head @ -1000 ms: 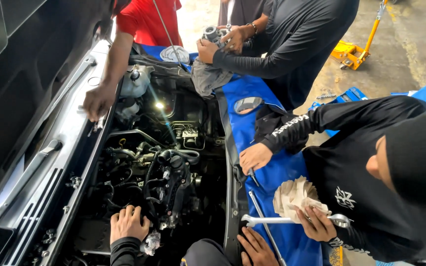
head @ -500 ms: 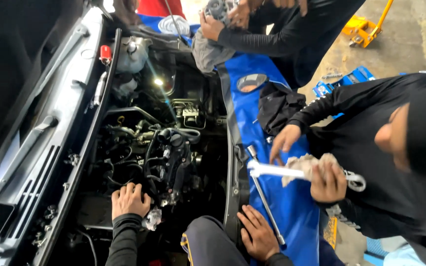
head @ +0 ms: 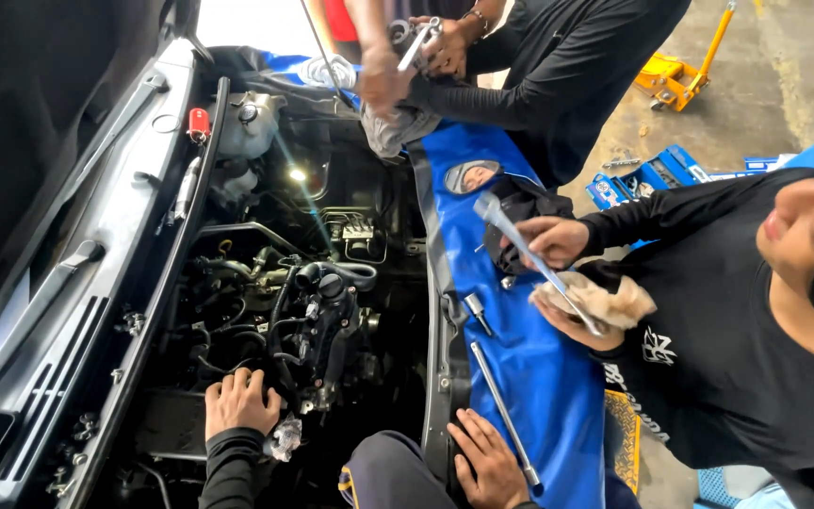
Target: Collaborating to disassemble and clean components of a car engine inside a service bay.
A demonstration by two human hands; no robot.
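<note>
So we've got our left hand (head: 240,403) flat, fingers spread, down in the engine bay (head: 284,311), right hand (head: 488,462) open on the blue fender cover (head: 539,377) beside the long extension bar (head: 504,415). Engine's half stripped, plenty left.

A car repair workshop.
An open engine bay (head: 303,311), a blue fender cover (head: 539,377) with a long wrench (head: 506,415), a yellow floor jack (head: 675,75) on stained concrete floor (head: 784,85).

Blue-white printed box (head: 608,191) on floor near yellow jack (head: 675,75).
</note>
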